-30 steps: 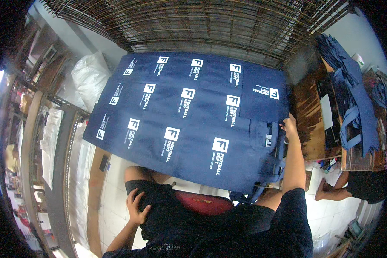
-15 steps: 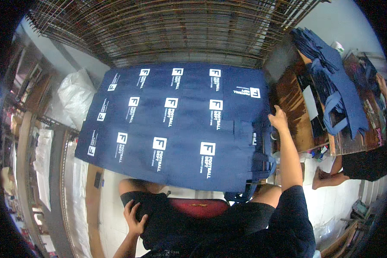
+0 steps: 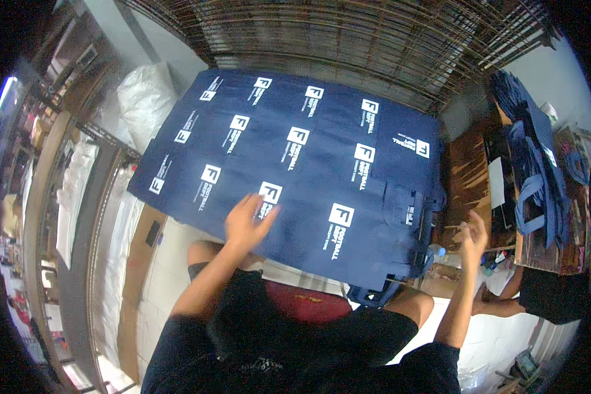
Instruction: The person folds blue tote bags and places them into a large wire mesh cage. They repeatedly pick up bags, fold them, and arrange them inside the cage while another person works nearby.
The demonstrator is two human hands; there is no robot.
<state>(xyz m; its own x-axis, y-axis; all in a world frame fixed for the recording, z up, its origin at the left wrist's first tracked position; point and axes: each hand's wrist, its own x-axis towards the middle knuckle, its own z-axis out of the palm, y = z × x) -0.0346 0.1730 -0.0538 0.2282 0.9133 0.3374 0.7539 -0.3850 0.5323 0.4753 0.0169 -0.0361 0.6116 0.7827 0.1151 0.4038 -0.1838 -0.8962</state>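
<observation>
Before wire rack (image 3: 348, 49), navy cloth (image 3: 308, 180), rows of white prints (image 3: 339, 215); left hand (image 3: 248, 222), right hand (image 3: 472, 238): fingers apart.

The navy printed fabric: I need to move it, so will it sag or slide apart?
The navy printed fabric would probably sag when lifted, being broad and thin-looking. Its pieces might slide apart, since overlapping edges show at the right.

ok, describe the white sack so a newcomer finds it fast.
Find the big spread of navy printed fabric. Just off its far left corner sits a white sack. It's bulging and crumpled, unlike the long, flat white material further left.
</observation>
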